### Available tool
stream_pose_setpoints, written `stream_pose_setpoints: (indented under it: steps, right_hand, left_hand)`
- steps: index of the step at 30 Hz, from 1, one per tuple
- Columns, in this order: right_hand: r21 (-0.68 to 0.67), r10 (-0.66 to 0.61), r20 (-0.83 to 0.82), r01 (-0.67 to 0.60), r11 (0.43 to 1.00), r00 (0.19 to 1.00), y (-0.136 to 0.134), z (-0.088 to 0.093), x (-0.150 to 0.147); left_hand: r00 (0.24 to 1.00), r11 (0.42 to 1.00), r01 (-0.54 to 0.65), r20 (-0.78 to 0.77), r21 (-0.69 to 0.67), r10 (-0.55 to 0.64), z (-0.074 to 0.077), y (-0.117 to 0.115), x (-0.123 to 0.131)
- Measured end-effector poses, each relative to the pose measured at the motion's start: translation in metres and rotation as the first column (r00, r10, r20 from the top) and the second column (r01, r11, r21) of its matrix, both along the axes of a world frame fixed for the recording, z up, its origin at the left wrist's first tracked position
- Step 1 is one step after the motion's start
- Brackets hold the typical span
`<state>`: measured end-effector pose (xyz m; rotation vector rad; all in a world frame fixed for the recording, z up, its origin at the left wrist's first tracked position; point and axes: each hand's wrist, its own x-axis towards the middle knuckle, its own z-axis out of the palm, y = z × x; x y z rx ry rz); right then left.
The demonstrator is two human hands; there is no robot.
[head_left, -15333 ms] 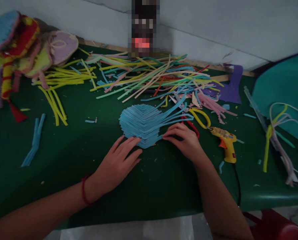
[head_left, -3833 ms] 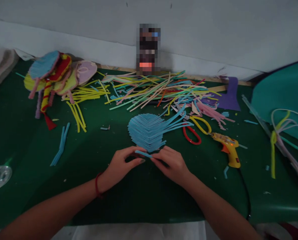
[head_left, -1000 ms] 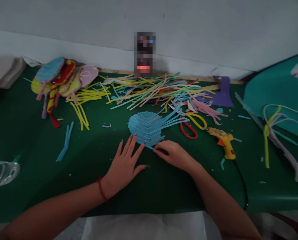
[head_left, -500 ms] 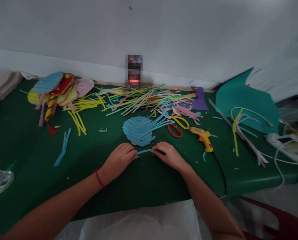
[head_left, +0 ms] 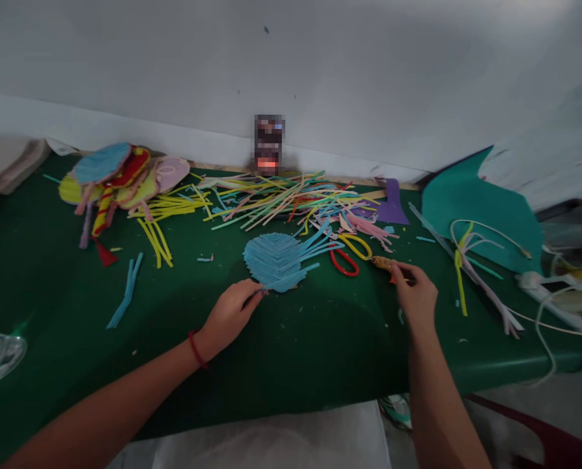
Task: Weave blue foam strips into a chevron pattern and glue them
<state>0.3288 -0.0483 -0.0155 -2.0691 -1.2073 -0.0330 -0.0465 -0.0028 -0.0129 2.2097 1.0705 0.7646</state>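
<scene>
A rounded, leaf-like piece covered in rows of light-blue strips [head_left: 271, 257] lies on the green table, loose strip ends fanning out at its right. Along its lower edge runs one separate blue strip [head_left: 298, 276]. My left hand [head_left: 232, 312], with a red cord on the wrist, is closed in a pinch on that strip's left end. Over to the right, my right hand [head_left: 418, 293] is closed around a yellow hot glue gun [head_left: 383, 262], covering most of its body; the nozzle points left. Scissors [head_left: 344, 264] with red and yellow handles lie beside the nozzle.
Colourful strips [head_left: 271, 202] are heaped along the back beneath a blurred upright phone-like device [head_left: 270, 143]. Finished fan-shaped pieces [head_left: 102, 163] lie at back left. A teal sheet [head_left: 481, 215] and white cables stand right. A clear container [head_left: 0, 358] sits at left.
My right hand has let go of the blue strip and moved right onto the glue gun. My left hand has brought the strip up against the blue piece's lower edge.
</scene>
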Motion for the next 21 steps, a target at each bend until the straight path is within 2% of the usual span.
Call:
stream_pose_setpoints:
  steps: [2, 5, 9, 12, 16, 19, 20, 21]
  right_hand:
    - [-0.065, 0.113, 0.043, -0.110, 0.992, 0.993, 0.002, -0.006, -0.002]
    - [-0.146, 0.287, 0.227, -0.259, 0.955, 0.931, 0.015, -0.012, -0.020]
    - [-0.310, 0.306, 0.419, -0.182, 0.933, 0.855, 0.043, -0.010, -0.040]
    - [-0.429, 0.306, 0.479, -0.084, 0.899, 0.823, 0.064, -0.003, -0.049]
    - [-0.613, 0.381, 0.421, -0.051, 0.788, 0.823, 0.092, 0.010, -0.047]
    - [-0.681, 0.454, 0.261, -0.170, 0.712, 0.852, 0.101, 0.020, -0.021]
    - [-0.650, 0.471, 0.224, -0.229, 0.725, 0.853, 0.098, 0.022, -0.007]
    - [-0.598, 0.425, 0.227, -0.219, 0.771, 0.876, 0.093, 0.023, 0.008]
  left_hand:
    - [0.999, 0.999, -0.002, 0.043, -0.041, 0.004, -0.003, 0.000, 0.001]
    - [0.999, 1.000, 0.007, 0.035, -0.015, -0.007, -0.006, 0.002, 0.002]
    - [0.997, 0.985, 0.056, -0.067, 0.163, -0.046, -0.006, 0.007, -0.001]
    - [0.984, 0.960, 0.122, -0.155, 0.250, -0.085, -0.006, 0.009, -0.003]
    - [0.968, 0.946, 0.153, -0.235, 0.287, -0.085, -0.011, 0.009, -0.002]
    - [0.960, 0.945, 0.159, -0.268, 0.286, -0.080, -0.014, 0.009, -0.001]
    - [0.958, 0.945, 0.161, -0.275, 0.286, -0.080, -0.015, 0.009, -0.001]
    - [0.957, 0.944, 0.162, -0.280, 0.286, -0.080, -0.016, 0.009, 0.000]
